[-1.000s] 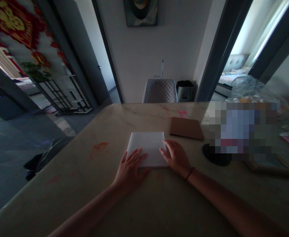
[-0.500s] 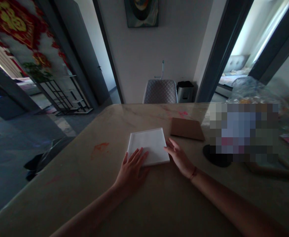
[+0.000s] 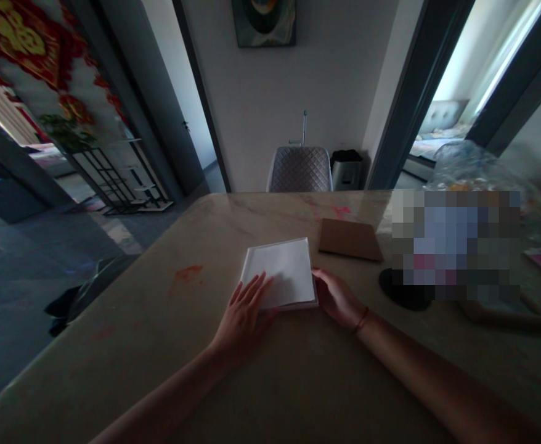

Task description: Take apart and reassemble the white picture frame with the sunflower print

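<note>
A flat, square, white folded sheet, cloth or paper, lies on the pale marble-like table with layered edges showing. My left hand rests on its near left corner, fingers spread over the top. My right hand, with a thin dark band at the wrist, has curled fingers against the sheet's right edge. Whether it grips the sheet is hidden. A brown cardboard square lies flat just beyond, to the right.
A round black object and a pixelated blurred patch occupy the table's right side, with plastic-wrapped items behind. The table's far edge faces a quilted chair and a metal bin. Its left edge drops to the floor.
My right hand has come back from the right to the sheet's edge, its fingers now curled. My left fingers have slid slightly further onto the sheet, which sits a little further away.
</note>
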`<action>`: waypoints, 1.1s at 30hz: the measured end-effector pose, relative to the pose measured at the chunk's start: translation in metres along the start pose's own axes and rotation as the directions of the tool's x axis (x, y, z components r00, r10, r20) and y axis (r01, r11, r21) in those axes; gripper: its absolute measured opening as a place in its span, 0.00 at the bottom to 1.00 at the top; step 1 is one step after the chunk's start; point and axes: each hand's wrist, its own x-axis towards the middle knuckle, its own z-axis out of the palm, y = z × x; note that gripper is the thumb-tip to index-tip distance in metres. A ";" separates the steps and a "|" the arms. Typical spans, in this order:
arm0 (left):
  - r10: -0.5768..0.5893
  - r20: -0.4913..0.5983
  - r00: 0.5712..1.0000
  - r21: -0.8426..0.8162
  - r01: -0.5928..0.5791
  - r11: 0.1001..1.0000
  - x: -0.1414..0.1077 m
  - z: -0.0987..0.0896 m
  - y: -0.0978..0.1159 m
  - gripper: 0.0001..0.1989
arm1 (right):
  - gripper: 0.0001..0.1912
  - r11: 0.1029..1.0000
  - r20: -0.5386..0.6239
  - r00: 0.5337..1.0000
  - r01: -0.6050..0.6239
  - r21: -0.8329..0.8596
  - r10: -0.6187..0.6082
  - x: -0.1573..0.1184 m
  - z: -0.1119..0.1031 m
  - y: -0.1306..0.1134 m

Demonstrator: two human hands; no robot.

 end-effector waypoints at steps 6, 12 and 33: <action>-0.017 -0.035 0.999 -0.029 0.016 0.999 -0.001 0.000 0.000 0.27 | 0.15 0.992 0.034 0.992 0.121 -0.027 -0.120 -0.001 -0.002 0.004; 0.023 0.002 1.000 -0.051 -0.023 0.998 0.000 -0.005 0.004 0.24 | 0.16 0.994 0.035 0.999 0.020 0.106 -0.023 -0.004 0.006 -0.004; -0.122 -0.201 0.972 -0.247 0.071 0.966 0.003 -0.003 0.003 0.10 | 0.26 0.992 -0.090 0.994 0.046 -0.114 -0.056 0.008 0.001 0.017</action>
